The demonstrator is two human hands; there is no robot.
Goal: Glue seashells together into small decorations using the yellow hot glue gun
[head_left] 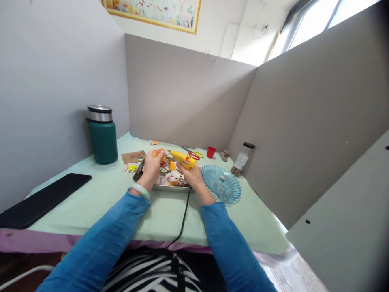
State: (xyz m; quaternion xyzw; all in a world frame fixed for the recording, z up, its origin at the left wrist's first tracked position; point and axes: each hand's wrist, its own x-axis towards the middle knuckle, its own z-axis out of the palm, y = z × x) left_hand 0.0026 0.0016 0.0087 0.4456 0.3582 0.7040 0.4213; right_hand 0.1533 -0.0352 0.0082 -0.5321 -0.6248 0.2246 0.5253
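Note:
My right hand [192, 175] is wrapped round a yellow glue gun [182, 158], whose nozzle points left toward an orange shell [158, 153]. My left hand [152, 165] pinches that orange shell just above a metal tray [170, 187] filled with several mixed shells. The gun's black cord [183, 221] runs down over the table's front edge. Both hands hover over the tray, close together.
A blue glass shell-shaped dish [221, 184] lies right of the tray. A green flask [102, 136] stands at back left, a black pad [39, 200] at the left edge. Scissors [194, 154], a red cup [210, 152] and a small jar [242, 159] stand behind. Grey partitions enclose the table.

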